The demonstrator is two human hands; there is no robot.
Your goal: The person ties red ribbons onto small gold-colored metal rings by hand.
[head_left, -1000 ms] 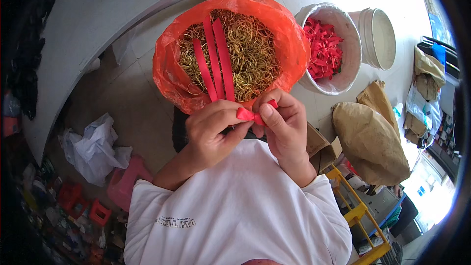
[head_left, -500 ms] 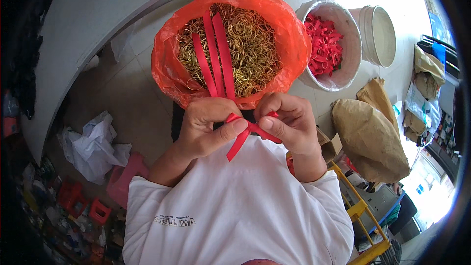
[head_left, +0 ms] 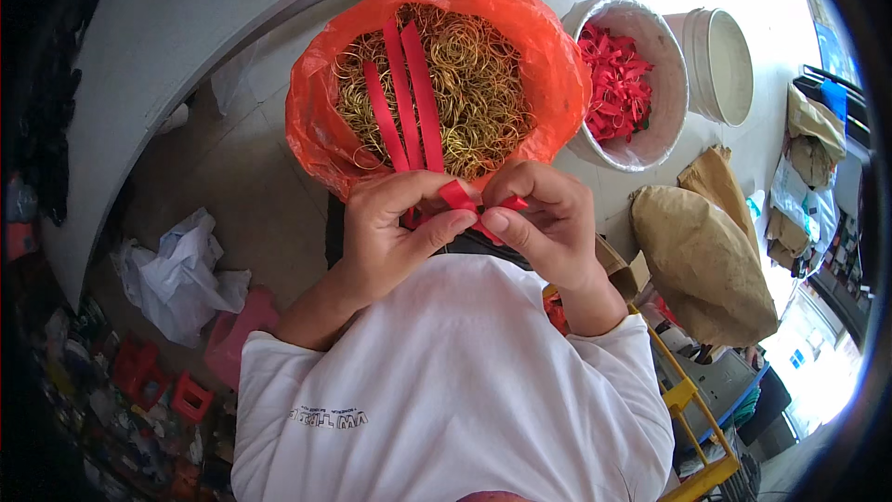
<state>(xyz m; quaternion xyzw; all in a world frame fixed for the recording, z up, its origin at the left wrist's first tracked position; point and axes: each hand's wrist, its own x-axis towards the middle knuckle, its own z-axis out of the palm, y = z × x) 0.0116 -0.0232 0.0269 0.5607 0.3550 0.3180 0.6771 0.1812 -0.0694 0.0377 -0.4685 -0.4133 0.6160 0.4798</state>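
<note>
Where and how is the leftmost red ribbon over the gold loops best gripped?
That ribbon is probably best pinched at its far end, from above-left: there it lies apart from the other two ribbons; the left hand hides its near end.

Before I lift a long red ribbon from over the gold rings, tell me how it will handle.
Probably light, since the ribbons look thin and flat. Likely floppy too: similar red pieces in the bucket bend and crumple.

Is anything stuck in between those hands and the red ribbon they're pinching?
No, nothing visible: the left hand and right hand both touch the ribbon directly. Three red strips show beyond the left hand, not in between.
</note>
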